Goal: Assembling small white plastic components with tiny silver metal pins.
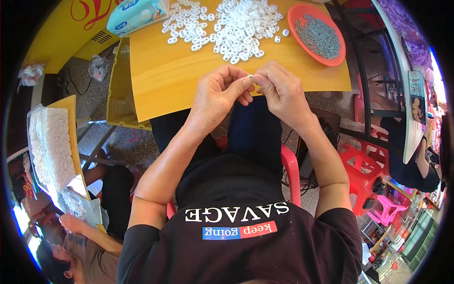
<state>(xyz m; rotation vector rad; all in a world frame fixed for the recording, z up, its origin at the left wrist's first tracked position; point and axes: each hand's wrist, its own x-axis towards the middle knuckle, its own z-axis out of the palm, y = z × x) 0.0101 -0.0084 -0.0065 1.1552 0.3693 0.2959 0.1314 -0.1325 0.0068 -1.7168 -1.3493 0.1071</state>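
Just in front of the table's near edge, my two hands meet at the fingertips. Thumb and forefinger of my left hand [218, 92] pinch a small white plastic piece [250, 76], of which only a sliver shows. My right hand [283, 90] is closed in a pinch against its other side; whatever else those fingers grip is hidden. Beyond the hands lies a heap of small white oval plastic pieces with two holes each [241, 29]. A red-orange plastic bowl [293, 18] at the far right holds many thin grey metal screws or pins [318, 38].
The yellow tabletop [161, 78] carries a tissue pack [137, 18] at far left and a thin stick [307, 69] near the bowl. At left, another person's hand [71, 223] rests by a tray of white pieces [52, 146]. Red plastic stools [364, 165] stand at right.
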